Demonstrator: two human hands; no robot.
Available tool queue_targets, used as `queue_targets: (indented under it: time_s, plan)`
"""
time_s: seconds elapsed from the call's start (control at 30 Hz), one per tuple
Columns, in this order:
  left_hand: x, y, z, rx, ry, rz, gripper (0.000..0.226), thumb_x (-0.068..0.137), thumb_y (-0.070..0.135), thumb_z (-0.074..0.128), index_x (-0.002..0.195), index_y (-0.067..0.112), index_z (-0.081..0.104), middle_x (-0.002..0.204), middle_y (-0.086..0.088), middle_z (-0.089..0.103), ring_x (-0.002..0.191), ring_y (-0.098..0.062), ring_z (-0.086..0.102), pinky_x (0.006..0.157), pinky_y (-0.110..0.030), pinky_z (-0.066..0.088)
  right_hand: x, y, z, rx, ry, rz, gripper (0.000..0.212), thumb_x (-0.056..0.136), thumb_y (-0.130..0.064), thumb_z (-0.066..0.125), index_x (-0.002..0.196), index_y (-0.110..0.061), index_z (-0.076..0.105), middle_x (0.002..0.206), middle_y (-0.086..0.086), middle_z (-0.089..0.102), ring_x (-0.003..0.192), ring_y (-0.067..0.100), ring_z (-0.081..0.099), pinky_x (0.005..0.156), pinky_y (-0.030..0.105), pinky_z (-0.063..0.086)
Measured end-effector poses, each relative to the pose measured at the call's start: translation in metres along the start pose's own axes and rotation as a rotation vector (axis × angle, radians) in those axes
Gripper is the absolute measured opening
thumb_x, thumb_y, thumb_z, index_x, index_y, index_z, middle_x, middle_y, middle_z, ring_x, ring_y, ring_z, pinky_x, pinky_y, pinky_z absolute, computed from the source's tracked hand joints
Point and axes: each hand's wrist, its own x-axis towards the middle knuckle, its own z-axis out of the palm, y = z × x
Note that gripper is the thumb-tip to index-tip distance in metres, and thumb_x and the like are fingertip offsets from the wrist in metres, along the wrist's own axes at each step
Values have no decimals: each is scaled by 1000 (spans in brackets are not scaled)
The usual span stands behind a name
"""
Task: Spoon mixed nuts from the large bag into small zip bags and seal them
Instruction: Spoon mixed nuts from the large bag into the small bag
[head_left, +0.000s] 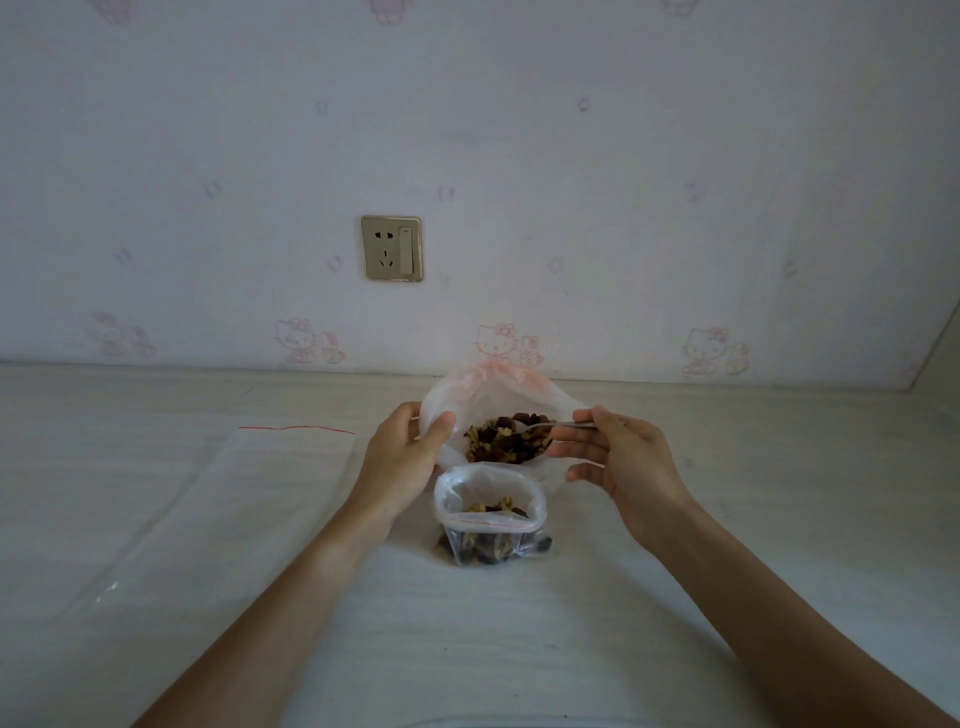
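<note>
Nearest me, small zip bag: upright on the pale surface, mouth open, part-filled with mixed nuts, just in front of the large bag. My left hand, grip grasping the large bag's left rim, thumb over the edge; my right hand, grip pinching a metal spoon, bowl over the nuts inside the large bag. Flat empty zip bag with red seal line, left on the surface; wall socket behind.

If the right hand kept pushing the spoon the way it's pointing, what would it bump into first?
Probably the mixed nuts in the large bag: the right hand aims the spoon leftward over them. Further along is the left hand.
</note>
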Motion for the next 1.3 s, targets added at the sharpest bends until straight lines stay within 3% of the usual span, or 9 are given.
queue_targets:
  time_s: [0.1,0.2,0.3,0.37,0.47,0.67,0.87,1.1,1.3]
  plan:
    - [-2,3,-10,19,21,11,36,98,39,69,130,24,60,125,9,69,112,-11,67,101,-36,54,-11,-7,-6,4,-21,-21,31,110,-19,44,109,6,64,94,26,76,73,31,74,49,33,56]
    - [-12,2,-21,230,157,168,39,94,40,73,127,23,59,125,15,61,115,-4,58,95,-26,45,-21,-14,-11,8,-39,-35,31,110,-19,44,105,3,65,91,26,75,71,32,74,47,34,54]
    - [-32,1,-27,345,232,322,17,92,44,72,97,30,63,96,15,67,90,0,62,75,-22,47,-31,-19,-14,11,-57,-29,32,111,-20,43,102,2,65,89,26,75,70,33,73,46,34,53]
    - [-44,-1,-28,365,168,325,28,92,54,67,77,31,63,75,14,68,72,-1,63,63,-21,44,-38,-19,-14,-10,-81,-30,33,111,-20,43,102,3,65,90,27,75,70,34,73,46,34,53]
    - [-59,-7,-24,421,73,244,47,89,69,56,67,28,66,65,15,68,61,-4,62,59,-30,51,-50,-17,-13,-113,-118,-75,35,111,-21,42,104,4,65,90,27,74,72,37,72,47,36,53]
    - [-59,-8,-18,303,-23,146,32,98,39,67,71,24,72,63,7,72,58,-7,66,66,-28,51,-66,-15,-2,-448,-306,-400,31,109,-22,43,102,-5,69,87,14,74,73,31,73,46,36,55]
    - [-61,-8,-16,171,-49,183,27,97,35,70,72,26,71,60,5,71,53,-6,65,59,-17,49,-69,-20,-10,-838,-460,-714,36,109,-36,40,108,-16,70,94,-9,72,86,20,72,53,35,57]
    - [-57,-11,-16,167,-24,152,30,96,37,70,70,24,71,61,4,72,56,-10,68,66,-29,53,-54,-18,-7,-450,-275,-505,32,109,-24,42,100,-9,68,87,11,74,75,29,73,47,35,54]
    - [-49,-10,-20,233,87,34,46,95,62,61,76,21,70,66,8,74,67,-13,70,71,-33,53,-29,-22,-4,-248,-74,-250,36,111,-28,41,99,-5,65,83,16,76,72,31,73,47,36,53]
